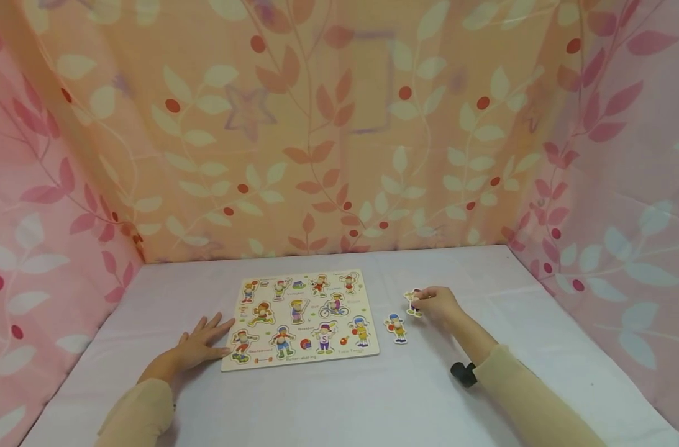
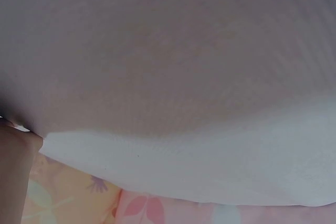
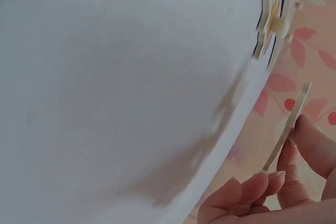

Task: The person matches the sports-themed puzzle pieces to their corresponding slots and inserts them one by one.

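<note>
A wooden peg puzzle board (image 1: 286,365) with printed sports figures lies flat on the table. My left hand (image 1: 200,341) rests at its left edge, fingers spread and fairly straight; only a bit of that hand (image 2: 18,145) shows at the corner of the left wrist view. To the right of the board, my right hand (image 1: 440,304) pinches a figure-shaped puzzle piece (image 1: 412,304) between thumb and fingers. That piece (image 3: 286,129) appears edge-on and thin in the right wrist view. Just below it on the table lies another puzzle piece (image 1: 396,329), a figure in a blue cap.
A small black object (image 1: 463,374) is beside the right sleeve, its kind unclear. White cloth (image 1: 317,410) covers the table. Patterned curtains (image 1: 317,124) with leaves stand at the back and both sides.
</note>
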Demonstrator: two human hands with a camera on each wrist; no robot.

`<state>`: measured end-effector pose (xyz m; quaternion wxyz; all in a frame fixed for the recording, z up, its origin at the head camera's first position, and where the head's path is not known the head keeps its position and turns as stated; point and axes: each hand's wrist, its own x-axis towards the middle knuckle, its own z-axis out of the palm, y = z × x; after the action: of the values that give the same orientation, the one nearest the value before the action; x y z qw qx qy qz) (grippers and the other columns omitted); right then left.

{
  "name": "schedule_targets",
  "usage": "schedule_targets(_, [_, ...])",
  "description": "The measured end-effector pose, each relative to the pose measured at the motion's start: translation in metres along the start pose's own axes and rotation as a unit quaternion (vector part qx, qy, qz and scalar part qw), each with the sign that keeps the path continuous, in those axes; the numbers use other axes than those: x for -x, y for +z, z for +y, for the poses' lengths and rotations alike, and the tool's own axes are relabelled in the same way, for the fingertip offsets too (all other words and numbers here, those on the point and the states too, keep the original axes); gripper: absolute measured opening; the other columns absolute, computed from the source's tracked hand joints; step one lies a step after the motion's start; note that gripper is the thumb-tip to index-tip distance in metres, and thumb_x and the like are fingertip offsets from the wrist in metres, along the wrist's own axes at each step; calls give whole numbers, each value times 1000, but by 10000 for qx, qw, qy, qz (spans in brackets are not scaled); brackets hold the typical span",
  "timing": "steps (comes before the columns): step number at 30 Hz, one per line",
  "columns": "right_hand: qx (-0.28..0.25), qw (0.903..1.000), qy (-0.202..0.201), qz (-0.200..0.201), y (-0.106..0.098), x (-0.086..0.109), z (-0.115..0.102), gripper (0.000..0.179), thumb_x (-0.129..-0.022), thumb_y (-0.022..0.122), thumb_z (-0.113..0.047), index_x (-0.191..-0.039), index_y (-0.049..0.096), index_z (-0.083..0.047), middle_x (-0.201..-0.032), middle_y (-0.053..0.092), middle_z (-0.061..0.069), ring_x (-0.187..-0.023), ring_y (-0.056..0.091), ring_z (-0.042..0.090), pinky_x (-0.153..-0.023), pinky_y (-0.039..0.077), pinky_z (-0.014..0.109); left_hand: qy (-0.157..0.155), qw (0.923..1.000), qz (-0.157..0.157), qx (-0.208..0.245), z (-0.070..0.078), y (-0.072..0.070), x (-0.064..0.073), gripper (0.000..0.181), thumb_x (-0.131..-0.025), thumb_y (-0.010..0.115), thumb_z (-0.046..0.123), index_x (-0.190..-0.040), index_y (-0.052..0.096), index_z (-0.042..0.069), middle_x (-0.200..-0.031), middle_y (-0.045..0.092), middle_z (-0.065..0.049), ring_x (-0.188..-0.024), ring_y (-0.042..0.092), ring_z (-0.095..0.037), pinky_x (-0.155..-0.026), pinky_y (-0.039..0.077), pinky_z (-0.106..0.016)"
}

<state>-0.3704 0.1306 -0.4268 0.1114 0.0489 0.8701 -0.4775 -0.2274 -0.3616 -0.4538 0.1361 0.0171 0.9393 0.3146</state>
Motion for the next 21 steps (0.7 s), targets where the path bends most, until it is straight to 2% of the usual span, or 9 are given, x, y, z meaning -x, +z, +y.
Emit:
schedule_targets(13, [-206, 9992, -343, 74, 19, 18, -8, 13, -83, 73, -4, -90, 66, 4, -93, 64, 12, -90, 54, 25, -77, 44, 33, -7, 10000, 18, 21, 3, 0, 3, 82, -86, 69, 41, -148, 33, 0, -154, 5, -34, -138, -10, -57, -100, -12, -75])
schedule_targets(21, [-183, 9992, -362, 28, 31, 25, -13, 11, -83, 73, -4, -88, 66, 3, -90, 63, 11, -84, 55, 23, -67, 45, 27, -32, 10000, 17, 58, -5, 2, -2, 86, -84, 69, 47, -150, 33, 5, -155, 4, -33, -139, -11, -56, -99, -14, -75])
